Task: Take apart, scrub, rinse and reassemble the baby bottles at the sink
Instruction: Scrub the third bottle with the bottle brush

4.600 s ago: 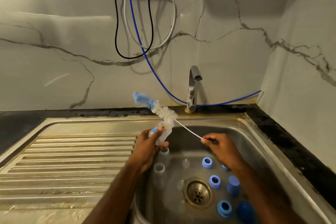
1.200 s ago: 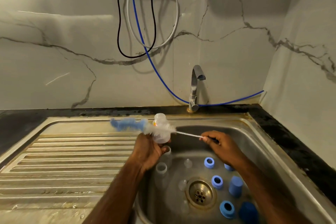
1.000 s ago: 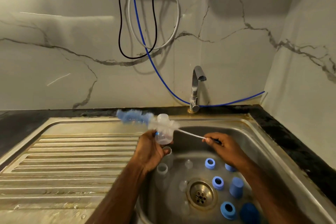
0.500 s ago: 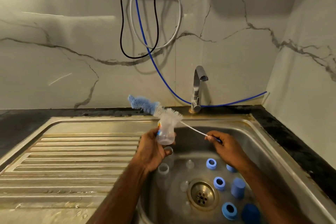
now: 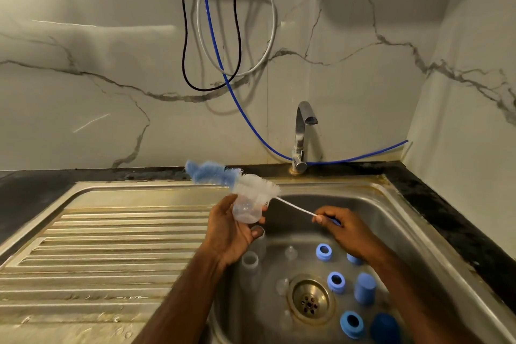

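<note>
Gripped bottle (image 5: 247, 211) in left hand (image 5: 229, 227), held brush (image 5: 252, 186) wire in right hand (image 5: 344, 227); brush lay crosswise over bottle's far end, long axis running from right hand up-left past left hand.

I see a small clear plastic baby bottle (image 5: 247, 211) held above the basin's left edge, tilted. Across its top lies a long bottle brush with white bristles, a blue fluffy tip and a thin white wire stem (image 5: 252, 186). Down in the steel sink basin (image 5: 391, 220): another clear bottle body (image 5: 250, 260) standing open, three blue screw rings (image 5: 324, 252), two blue caps (image 5: 364, 288), and small clear teats (image 5: 291, 252), loose and apart.
</note>
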Motion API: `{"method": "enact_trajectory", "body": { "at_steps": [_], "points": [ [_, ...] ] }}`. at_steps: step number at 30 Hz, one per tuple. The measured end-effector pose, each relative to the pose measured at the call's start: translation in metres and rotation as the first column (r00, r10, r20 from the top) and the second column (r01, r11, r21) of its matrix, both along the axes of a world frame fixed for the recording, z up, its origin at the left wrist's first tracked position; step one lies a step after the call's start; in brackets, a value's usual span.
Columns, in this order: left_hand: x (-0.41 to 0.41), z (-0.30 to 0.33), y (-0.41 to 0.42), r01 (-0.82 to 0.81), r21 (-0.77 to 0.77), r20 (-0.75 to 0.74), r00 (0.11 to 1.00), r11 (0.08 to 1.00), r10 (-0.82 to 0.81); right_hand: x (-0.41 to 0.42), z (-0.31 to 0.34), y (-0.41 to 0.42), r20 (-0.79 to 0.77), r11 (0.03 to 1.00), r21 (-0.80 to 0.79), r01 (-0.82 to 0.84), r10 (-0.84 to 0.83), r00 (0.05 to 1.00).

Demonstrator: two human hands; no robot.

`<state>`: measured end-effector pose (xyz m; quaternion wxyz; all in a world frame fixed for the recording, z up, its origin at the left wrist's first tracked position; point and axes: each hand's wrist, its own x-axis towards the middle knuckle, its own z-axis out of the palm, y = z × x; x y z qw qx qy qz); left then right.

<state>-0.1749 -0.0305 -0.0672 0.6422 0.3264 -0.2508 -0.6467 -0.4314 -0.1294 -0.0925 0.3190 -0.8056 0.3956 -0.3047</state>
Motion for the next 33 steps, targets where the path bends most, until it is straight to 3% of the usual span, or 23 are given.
{"method": "enact_trajectory", "body": {
  "at_steps": [6, 8, 12, 19, 23, 27, 33],
  "points": [
    [-0.004, -0.001, -0.003, -0.069, 0.042, 0.071, 0.995, 0.997, 0.066, 0.011, -0.002, 0.003, -0.021, 0.985, -0.052, 0.166, -0.167, 0.986],
    [-0.004, 0.0, -0.004, -0.109, 0.062, 0.056, 0.993, 0.992, 0.105, 0.004, -0.002, -0.001, -0.018, 0.99, -0.033, 0.136, -0.137, 0.99],
    [-0.002, -0.001, -0.004, -0.103, 0.036, -0.123, 0.987, 0.994, 0.107, -0.005, -0.003, -0.002, -0.043, 0.998, 0.035, -0.056, 0.057, 0.997],
    [-0.001, 0.002, -0.002, -0.071, 0.085, -0.065, 0.995, 0.994, 0.077, 0.01, -0.002, 0.001, 0.034, 0.978, -0.068, 0.198, -0.196, 0.98],
    [-0.003, 0.002, -0.004, -0.08, 0.093, -0.08, 0.993, 0.992, 0.088, 0.002, -0.007, -0.004, 0.004, 0.996, -0.011, 0.094, -0.094, 0.996],
    [-0.004, 0.003, -0.004, -0.113, 0.098, -0.121, 0.985, 0.989, 0.125, 0.0, -0.005, -0.003, 0.095, 0.996, 0.017, 0.083, -0.084, 0.992],
    [-0.004, -0.001, -0.006, -0.154, 0.17, -0.137, 0.974, 0.973, 0.178, 0.003, -0.006, -0.005, 0.212, 0.972, -0.033, 0.233, -0.221, 0.952]
  ]
}}
